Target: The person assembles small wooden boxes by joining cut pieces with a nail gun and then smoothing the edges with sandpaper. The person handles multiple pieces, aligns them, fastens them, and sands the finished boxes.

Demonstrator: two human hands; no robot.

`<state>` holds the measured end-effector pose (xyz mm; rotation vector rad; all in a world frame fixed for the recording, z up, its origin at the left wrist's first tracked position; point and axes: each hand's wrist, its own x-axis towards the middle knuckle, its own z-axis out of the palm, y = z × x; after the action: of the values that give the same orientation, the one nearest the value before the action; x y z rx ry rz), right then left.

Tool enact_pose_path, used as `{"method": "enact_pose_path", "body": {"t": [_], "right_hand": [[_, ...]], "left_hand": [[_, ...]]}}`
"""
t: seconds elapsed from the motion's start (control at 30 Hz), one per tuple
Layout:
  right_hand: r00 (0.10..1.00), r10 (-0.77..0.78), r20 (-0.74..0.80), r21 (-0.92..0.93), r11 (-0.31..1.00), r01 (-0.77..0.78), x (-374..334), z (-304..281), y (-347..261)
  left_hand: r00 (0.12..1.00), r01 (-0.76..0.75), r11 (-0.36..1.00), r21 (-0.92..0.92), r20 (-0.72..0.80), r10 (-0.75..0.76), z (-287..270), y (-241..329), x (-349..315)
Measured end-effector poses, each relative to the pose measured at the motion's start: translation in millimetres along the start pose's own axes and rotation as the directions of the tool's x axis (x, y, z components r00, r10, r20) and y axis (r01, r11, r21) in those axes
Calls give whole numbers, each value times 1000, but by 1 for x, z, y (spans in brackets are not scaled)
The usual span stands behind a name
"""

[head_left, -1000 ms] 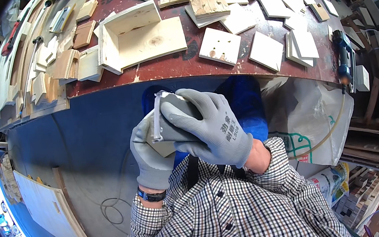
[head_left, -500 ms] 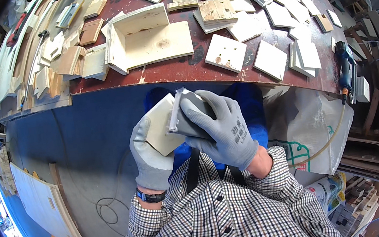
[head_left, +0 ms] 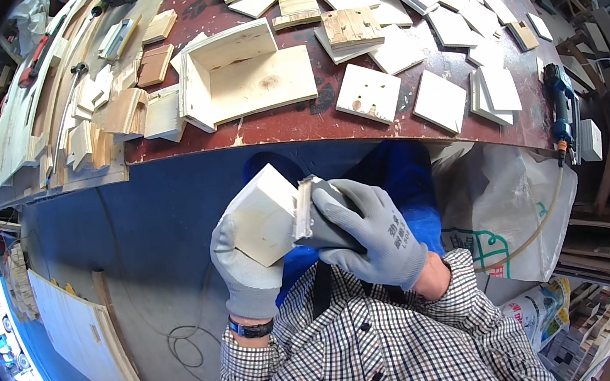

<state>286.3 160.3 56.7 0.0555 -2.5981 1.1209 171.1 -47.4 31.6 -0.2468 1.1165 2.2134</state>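
My left hand [head_left: 248,275], in a pale grey work glove, is closed round a small square pale wooden board [head_left: 265,216], held tilted in front of my body. My gloved right hand [head_left: 380,236] grips a dark grey block with a whitish, dusty edge [head_left: 304,220], which looks like a sanding block. The block's edge lies right beside the board's right edge; whether they touch, I cannot tell. My right fingers cover much of the block. Both hands are in the air just short of the dark red table [head_left: 231,137].
Many white wooden squares [head_left: 440,101] lie across the table. An open wooden box piece [head_left: 259,86] stands near its front edge, with wood offcuts [head_left: 126,114] to the left. A dark power tool [head_left: 560,104] rests at the right edge. A cable [head_left: 185,336] coils on the floor.
The grey block has slid down along the board's right edge, toward my body, with my right hand. My left hand keeps its hold on the board. The whole view has shifted slightly.
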Motion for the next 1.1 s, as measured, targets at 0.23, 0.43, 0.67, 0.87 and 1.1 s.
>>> {"method": "enact_pose_path", "body": {"t": [0.23,0.43,0.67,0.87,1.1], "right_hand": [[991,-39,-132,116,992,54,2,-18,0],[982,-79,-172,61,994,90,26,7,2],[971,15,-240,163,986,25,23,4,6],[989,51,-136,-50,997,-58,10,7,8],[956,285,-73,670,724,-165,21,0,20]], "left_hand": [[986,117,981,-157,140,-95,0,4,7],[961,61,978,-200,277,-3,12,-27,-7],[960,107,986,-126,270,-69,4,-21,-8],[955,87,995,-51,290,-69,4,-14,1],[902,268,901,-341,418,-110,-22,-18,-3]]}}
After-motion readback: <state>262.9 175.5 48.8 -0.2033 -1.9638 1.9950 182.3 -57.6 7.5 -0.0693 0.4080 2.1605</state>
